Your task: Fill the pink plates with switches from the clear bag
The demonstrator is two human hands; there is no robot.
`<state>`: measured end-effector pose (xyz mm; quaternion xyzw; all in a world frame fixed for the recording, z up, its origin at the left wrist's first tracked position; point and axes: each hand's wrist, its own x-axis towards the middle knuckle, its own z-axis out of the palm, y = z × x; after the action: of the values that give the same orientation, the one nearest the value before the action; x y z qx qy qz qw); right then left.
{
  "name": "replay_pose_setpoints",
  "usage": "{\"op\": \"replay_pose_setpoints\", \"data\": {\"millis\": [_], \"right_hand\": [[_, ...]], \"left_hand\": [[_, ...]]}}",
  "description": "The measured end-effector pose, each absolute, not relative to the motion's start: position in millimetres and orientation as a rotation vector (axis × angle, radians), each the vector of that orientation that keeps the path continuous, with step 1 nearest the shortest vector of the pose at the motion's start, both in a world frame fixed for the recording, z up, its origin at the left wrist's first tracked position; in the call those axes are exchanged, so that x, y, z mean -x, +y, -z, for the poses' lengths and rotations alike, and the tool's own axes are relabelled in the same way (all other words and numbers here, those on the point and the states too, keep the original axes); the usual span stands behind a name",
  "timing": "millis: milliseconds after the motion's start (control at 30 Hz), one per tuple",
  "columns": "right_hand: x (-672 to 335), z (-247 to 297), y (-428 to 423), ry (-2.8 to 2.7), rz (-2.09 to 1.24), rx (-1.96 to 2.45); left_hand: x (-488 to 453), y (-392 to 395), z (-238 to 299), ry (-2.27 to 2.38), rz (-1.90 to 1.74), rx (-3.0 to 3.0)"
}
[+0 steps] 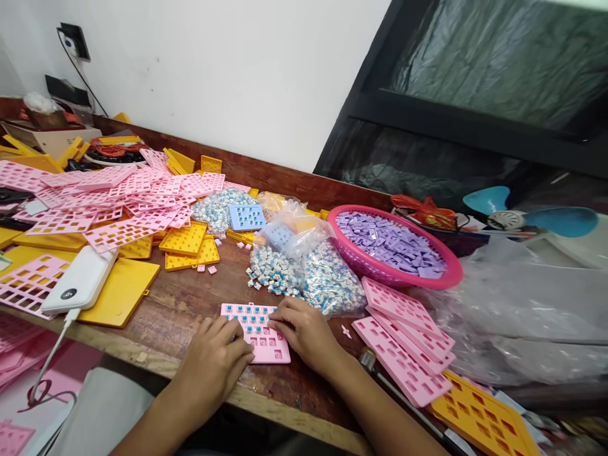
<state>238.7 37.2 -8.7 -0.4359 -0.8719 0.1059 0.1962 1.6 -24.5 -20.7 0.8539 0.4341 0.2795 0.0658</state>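
A pink keypad plate (263,356) with rows of square sockets lies flat near the table's front edge. Blue-and-white key switches (246,319) fill its upper rows, while several lower sockets are bare. My left hand (216,351) is closed over the plate's left side, fingers curled and touching it. At the plate's right side, my right hand (304,332) has its thumb and fingers pinched together just over a socket. Whatever sits between those fingertips is hidden. Just behind the plate, loose switches (270,269) spill beside a clear bag of switches (327,278).
Pink plates (128,196) pile up at left with yellow cases (185,237). A white power bank (80,285) with a cable lies at front left. Behind right stands a pink basket (456,272) of purple pieces; stacked pink plates (403,354) and a yellow plate (484,418) lie nearer.
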Motion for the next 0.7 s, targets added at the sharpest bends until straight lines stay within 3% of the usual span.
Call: {"op": "replay_pose_setpoints", "data": {"millis": [267, 533, 700], "right_hand": [[-228.9, -4.0, 20.8, -2.779, 0.133, 1.111], [-243.9, -3.5, 30.9, -2.491, -0.193, 1.168], [-253.0, 7.9, 59.0, -2.275, -0.182, 1.358]], "left_hand": [[-14.9, -24.3, 19.3, 1.327, -0.817, -2.648], [-23.7, -21.3, 33.5, 1.384, -0.714, -2.656], [-25.3, -19.5, 32.8, 1.365, -0.615, -2.661]]}}
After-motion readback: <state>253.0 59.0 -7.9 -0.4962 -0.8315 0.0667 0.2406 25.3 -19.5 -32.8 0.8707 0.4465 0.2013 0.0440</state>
